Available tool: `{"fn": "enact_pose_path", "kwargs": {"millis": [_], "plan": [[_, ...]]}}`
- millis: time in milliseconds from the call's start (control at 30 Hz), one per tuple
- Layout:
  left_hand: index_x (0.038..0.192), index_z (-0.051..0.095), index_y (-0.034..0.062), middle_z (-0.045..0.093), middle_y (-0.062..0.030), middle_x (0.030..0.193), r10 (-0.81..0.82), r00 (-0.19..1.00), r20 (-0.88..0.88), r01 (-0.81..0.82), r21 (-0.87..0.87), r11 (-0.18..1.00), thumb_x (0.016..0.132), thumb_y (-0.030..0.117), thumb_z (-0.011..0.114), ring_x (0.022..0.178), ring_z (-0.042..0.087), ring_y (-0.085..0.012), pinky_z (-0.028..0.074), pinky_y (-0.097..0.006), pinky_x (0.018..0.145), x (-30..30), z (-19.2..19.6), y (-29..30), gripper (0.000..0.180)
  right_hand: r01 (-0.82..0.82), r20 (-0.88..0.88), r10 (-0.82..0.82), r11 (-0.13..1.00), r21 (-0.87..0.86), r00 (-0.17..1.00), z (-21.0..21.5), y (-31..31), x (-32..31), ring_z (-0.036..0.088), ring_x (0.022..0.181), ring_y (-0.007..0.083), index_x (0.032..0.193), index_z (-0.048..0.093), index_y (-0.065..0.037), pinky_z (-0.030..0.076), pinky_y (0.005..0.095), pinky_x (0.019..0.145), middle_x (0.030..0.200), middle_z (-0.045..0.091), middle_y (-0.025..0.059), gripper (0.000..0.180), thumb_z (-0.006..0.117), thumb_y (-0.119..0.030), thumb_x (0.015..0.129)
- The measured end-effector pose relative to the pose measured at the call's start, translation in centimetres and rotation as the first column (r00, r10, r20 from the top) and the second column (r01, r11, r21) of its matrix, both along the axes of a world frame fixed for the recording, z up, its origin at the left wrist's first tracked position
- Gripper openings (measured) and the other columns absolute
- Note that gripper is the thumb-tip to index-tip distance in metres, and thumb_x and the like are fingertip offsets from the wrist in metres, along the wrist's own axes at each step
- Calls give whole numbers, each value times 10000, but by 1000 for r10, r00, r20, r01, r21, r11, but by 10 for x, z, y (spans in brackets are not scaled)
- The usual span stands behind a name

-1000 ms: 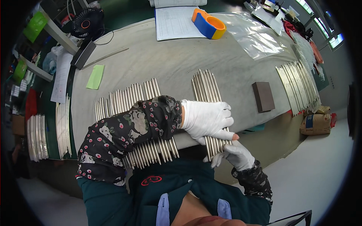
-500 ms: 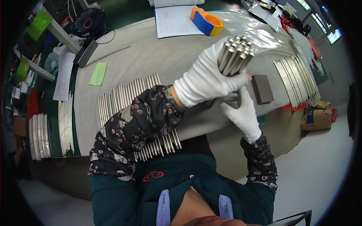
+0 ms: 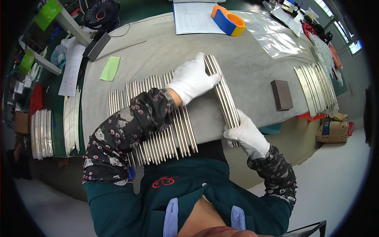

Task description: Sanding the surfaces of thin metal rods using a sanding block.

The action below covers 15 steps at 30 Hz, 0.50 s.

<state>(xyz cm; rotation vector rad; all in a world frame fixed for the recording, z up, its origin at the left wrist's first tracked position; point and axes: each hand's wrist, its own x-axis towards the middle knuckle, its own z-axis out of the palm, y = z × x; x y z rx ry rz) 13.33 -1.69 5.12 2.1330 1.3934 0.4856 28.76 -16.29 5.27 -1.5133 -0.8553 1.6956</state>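
Observation:
A bundle of shiny metal rods [image 3: 222,93] slants in front of me, its far end tipped left. My right hand [image 3: 248,136], in a white glove, is closed round the near end. Beside the far end, my gloved left hand [image 3: 193,81] has its thumb across the rods; its other fingers are partly hidden. To the left, a wide row of similar metal rods [image 3: 167,142] lies side by side on the grey-covered table [image 3: 158,51]. My left forearm crosses over that row and hides part of it.
A dark rectangular block [image 3: 281,95] lies to the right, before more thin rods [image 3: 316,89]. At the back are a tape dispenser [image 3: 231,23], paper sheets [image 3: 195,19] and clear plastic bags [image 3: 272,37]. Far left stand a fan [image 3: 101,15] and more rods [image 3: 72,122].
The bundle has swung down from end-up to lying lengthwise. My left hand has moved left and my right hand has closed on the near end. The view has shifted slightly.

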Motion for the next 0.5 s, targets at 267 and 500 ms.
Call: {"fn": "enact_pose_path", "kwargs": {"millis": [267, 500], "plan": [[1338, 487, 108, 430, -197, 1400, -732, 610, -304, 776, 414, 475, 818, 608, 571, 1342, 359, -425, 205, -613, 1117, -35, -34, -38, 726, -614, 905, 171, 781, 117, 390, 6, -8, -8, 665, 634, 333, 1096, 536, 50, 537, 385, 585, 713, 644, 196, 500, 738, -263, 763], [1294, 530, 90, 457, -185, 1369, -731, 580, -361, 813, 307, 494, 788, 632, 585, 1333, 374, -398, 224, -600, 1117, -14, -30, -39, 743, -577, 853, -372, 628, 522, 367, -11, -4, 35, 636, 832, 288, 999, 645, -39, 508, 388, 758, 892, 650, 109, 285, 732, -167, 759]]}}
